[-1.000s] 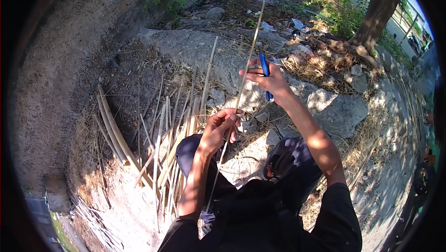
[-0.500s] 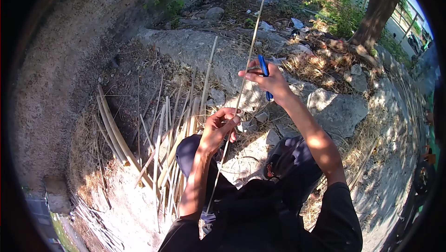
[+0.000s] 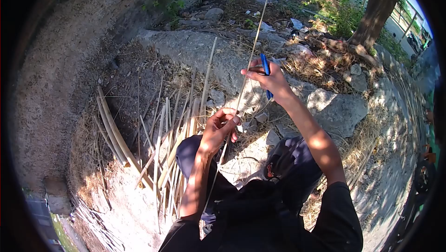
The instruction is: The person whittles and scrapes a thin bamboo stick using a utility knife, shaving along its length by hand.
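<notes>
A long thin bamboo strip (image 3: 257,36) runs diagonally up between my hands, its far tip well beyond them. My left hand (image 3: 222,124) is closed, pinching the strip between thumb and fingers near its lower part. Below that hand, a short pale piece (image 3: 225,152) and a thinner length trail toward my lap; whether they are joined is unclear. Higher up, my right hand (image 3: 269,79) is closed around a blue tool (image 3: 265,64) that looks like a utility knife. The right fingertips also touch the strip. The tool's blade cannot be made out.
Several split bamboo strips (image 3: 160,145) lie beside my left knee, with thicker curved pieces (image 3: 111,119) farther left. Ahead are a low stone ledge (image 3: 190,49), loose rocks, dry grass and scattered litter. A tree trunk (image 3: 378,12) stands at upper right.
The strip's far tip has shifted slightly right, and my right hand moved a little right with it. Below my left hand, a short wider pale piece now shows beside the thin length.
</notes>
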Demonstrator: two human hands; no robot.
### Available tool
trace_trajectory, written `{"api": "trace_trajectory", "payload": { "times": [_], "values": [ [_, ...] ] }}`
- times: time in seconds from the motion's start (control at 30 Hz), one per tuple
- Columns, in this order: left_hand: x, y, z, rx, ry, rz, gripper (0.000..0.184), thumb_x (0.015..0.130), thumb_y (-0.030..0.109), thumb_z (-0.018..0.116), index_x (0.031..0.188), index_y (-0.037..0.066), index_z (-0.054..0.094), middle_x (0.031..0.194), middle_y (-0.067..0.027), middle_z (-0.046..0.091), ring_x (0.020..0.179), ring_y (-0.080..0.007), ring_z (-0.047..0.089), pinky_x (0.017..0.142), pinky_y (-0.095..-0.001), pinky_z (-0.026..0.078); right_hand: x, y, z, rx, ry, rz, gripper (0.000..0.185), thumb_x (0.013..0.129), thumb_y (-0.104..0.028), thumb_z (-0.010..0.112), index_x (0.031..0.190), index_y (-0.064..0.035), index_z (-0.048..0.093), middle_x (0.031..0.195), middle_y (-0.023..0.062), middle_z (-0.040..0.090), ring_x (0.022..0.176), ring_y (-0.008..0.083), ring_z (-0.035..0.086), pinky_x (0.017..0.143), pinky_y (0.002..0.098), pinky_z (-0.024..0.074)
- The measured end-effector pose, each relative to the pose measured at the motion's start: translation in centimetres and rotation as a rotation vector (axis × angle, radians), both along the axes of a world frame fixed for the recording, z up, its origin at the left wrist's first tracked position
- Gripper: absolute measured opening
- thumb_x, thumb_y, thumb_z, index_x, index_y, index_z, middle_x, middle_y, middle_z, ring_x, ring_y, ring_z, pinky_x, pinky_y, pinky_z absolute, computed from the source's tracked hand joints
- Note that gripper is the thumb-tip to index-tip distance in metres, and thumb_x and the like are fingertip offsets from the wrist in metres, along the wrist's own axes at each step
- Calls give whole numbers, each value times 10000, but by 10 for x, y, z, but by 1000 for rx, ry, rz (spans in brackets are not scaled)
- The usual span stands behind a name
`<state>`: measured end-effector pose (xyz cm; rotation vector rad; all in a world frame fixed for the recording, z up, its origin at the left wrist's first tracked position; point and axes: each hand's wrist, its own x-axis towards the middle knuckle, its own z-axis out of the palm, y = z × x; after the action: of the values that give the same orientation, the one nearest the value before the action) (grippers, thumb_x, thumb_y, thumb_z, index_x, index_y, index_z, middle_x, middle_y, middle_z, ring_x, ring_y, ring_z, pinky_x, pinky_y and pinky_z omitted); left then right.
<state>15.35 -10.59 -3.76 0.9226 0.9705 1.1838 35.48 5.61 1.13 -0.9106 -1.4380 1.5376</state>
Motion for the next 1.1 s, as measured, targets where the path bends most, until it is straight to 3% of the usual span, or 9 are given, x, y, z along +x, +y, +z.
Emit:
{"api": "trace_trajectory", "payload": {
  "times": [0.2, 0.5, 0.7, 0.77, 0.9, 0.97, 1.0, 1.03, 1.1],
  "values": [
    [-1, 0, 1, -38, 22, -3, 147, 1068, 148, 632, 1148, 24, 638, 898, -67, 707, 597, -140, 662, 516, -276, 542, -2, -2, 2, 50, -62, -44, 364, 859, -235, 891, 1089, -84, 652, 1000, 30, 770, 929, 105, 690, 831, 283, 502],
    [1, -2, 6, -67, -8, -2, 229, 1085, 221, 607, 1184, 15, 632, 863, -76, 700, 567, -126, 652, 466, -238, 530, -4, -1, 3, 12, 32, 9, 273, 911, -26, 791, 1106, -32, 599, 1024, 95, 772, 1098, 207, 748, 961, 316, 555],
    [5, -7, 10, -89, 58, -19, 256, 1086, 264, 614, 1181, 28, 645, 789, -46, 668, 503, -92, 586, 404, -221, 418, -4, 0, 2, 59, 53, -60, 250, 915, -10, 770, 1098, -25, 600, 1003, 97, 762, 1090, 205, 748, 951, 313, 561],
    [5, -8, 8, -86, 102, 16, 237, 1094, 265, 604, 1140, 44, 674, 711, 0, 612, 454, -46, 471, 391, -217, 311, -5, -2, 4, 106, -33, -90, 229, 916, -45, 780, 1075, -26, 616, 998, 90, 760, 1034, 200, 756, 932, 313, 563],
    [5, -3, 1, -47, 113, 115, 230, 1099, 257, 597, 1106, 49, 696, 668, 34, 557, 440, -19, 362, 396, -221, 241, -8, 5, -15, 326, -139, -114, 215, 940, -144, 779, 1060, -39, 635, 965, 92, 757, 945, 184, 757, 861, 323, 568],
    [4, -3, 2, -52, 90, 212, 225, 1100, 252, 594, 1106, 53, 701, 672, 40, 547, 445, -10, 335, 400, -218, 215, -7, -19, 11, 465, -546, -4, 266, 969, -283, 753, 1044, -50, 648, 933, 108, 746, 880, 192, 750, 790, 341, 559],
    [4, -3, 1, -40, 81, 223, 230, 1098, 254, 598, 1119, 48, 699, 660, 62, 500, 454, -5, 312, 405, -213, 203, -11, -19, -10, 634, -562, -11, 333, 1004, -371, 695, 1086, -54, 629, 878, 139, 723, 802, 279, 739, 703, 396, 540],
    [2, -3, 0, -43, 79, 229, 230, 1098, 254, 598, 1119, 48, 699, 660, 62, 500, 454, -5, 312, 405, -213, 203, -14, -23, -16, 634, -563, -3, 333, 1004, -371, 695, 1086, -54, 629, 878, 139, 723, 802, 279, 739, 703, 396, 540],
    [-2, -2, 0, -48, 4, 211, 242, 1108, 230, 579, 1145, 24, 701, 652, 67, 500, 465, -11, 342, 410, -215, 241, -19, -30, -23, 741, -585, 107, 344, 1034, -386, 641, 1117, -54, 603, 845, 156, 709, 729, 383, 692, 658, 461, 517]
  ]
}}
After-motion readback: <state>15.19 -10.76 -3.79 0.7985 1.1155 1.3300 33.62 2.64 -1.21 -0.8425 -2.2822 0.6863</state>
